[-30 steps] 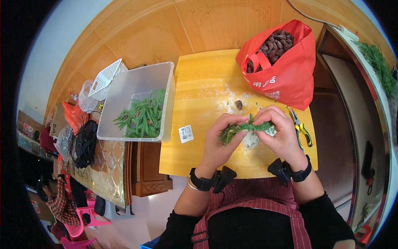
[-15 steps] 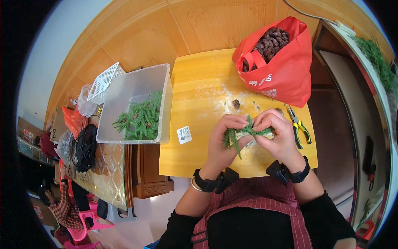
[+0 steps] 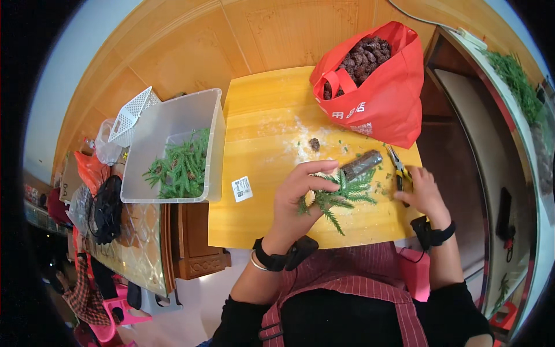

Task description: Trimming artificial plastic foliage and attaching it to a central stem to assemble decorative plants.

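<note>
My left hand [image 3: 298, 196] holds a green pine sprig [image 3: 341, 196] above the near part of the yellow table, fingers pinched round its left end. Pale material shows between the fingers. Just beyond the sprig lies a dark, shiny cylinder [image 3: 362, 165], partly covered by the needles; its kind is unclear. My right hand [image 3: 425, 194] is at the table's right edge, its fingers round the handles of the long-nose pliers [image 3: 397, 161], whose jaws point away from me. One small brown pine cone [image 3: 314, 144] sits beyond the hands.
A red bag [image 3: 378, 92] full of pine cones stands at the back right. At left, a clear plastic bin [image 3: 215, 144] holds green sprigs. White powder and green bits are scattered over the table [image 3: 254, 104], with a white label [image 3: 241, 189] near the bin.
My right hand has let go of the sprig and moved right to the pliers. My left hand keeps the sprig. The dark cylinder has come into sight. The whole view has shifted slightly.
</note>
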